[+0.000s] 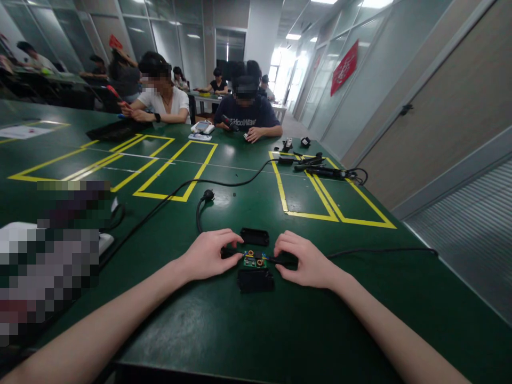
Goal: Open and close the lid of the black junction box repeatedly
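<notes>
Green covering runs the whole bench (256, 341) in front of you, marked with yellow tape rectangles (176, 170), in a long glass-walled room.

Your left hand (208, 255) has its grip pressed together on the plug lead (199, 213), right where that lead meets the left end of the small circuit board (255, 260). Your right hand (304, 262) does the same on the other side. Its grip is pinched down on the outgoing lead (380, 249) at the board's right end, fingertips low against the bench.

The board lies flat between your two hands, with two copper-coloured rings showing on top. Just beyond it sits the far cover shell (255, 236), black and flat. Just on your side of it lies the near cover shell (256, 280), close to your right thumb.

The plug lead curls away from you to its plug (208, 196). The outgoing lead trails off to your right. A long cable (160, 205) crosses the bench diagonally toward a cluster of dark tools (324, 170) inside the far tape rectangle.

Across the bench sit a person in a white top (164, 104) and a person in a dark top (248, 114), each with hands on the surface.
</notes>
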### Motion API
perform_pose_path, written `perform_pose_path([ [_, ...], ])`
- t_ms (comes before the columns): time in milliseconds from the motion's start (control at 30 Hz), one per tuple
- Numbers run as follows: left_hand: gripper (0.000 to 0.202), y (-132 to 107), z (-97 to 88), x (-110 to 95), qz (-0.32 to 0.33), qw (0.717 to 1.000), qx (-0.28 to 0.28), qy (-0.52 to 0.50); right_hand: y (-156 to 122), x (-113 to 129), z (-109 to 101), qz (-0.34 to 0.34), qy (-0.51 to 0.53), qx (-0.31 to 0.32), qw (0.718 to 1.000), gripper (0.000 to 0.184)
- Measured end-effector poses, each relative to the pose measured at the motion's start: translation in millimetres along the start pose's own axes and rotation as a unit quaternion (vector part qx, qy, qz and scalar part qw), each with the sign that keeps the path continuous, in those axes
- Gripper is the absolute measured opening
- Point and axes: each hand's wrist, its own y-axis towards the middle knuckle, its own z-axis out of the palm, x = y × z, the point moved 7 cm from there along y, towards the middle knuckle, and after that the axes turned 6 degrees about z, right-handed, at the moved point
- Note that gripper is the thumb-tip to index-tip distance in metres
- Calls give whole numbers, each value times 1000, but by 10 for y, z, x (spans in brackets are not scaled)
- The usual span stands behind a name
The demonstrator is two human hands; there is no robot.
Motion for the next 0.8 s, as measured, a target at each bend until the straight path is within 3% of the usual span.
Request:
perform_pose_path([
  [200,25,-6,1,39,-27,999,7,29,-6,-68,59,1,-14,6,1000,8],
  [367,66,-17,6,17,-18,998,39,43,-14,-110,75,50,-5,17,999,10],
  [467,76,-16,36,19,-12,996,65,62,-20,-134,103,95,4,36,995,10],
  [600,72,3,42,39,-21,995,71,60,-26,-128,121,119,30,38,992,43],
  [800,67,7,40,35,-20,996,70,57,-37,-154,130,123,15,32,992,74],
])
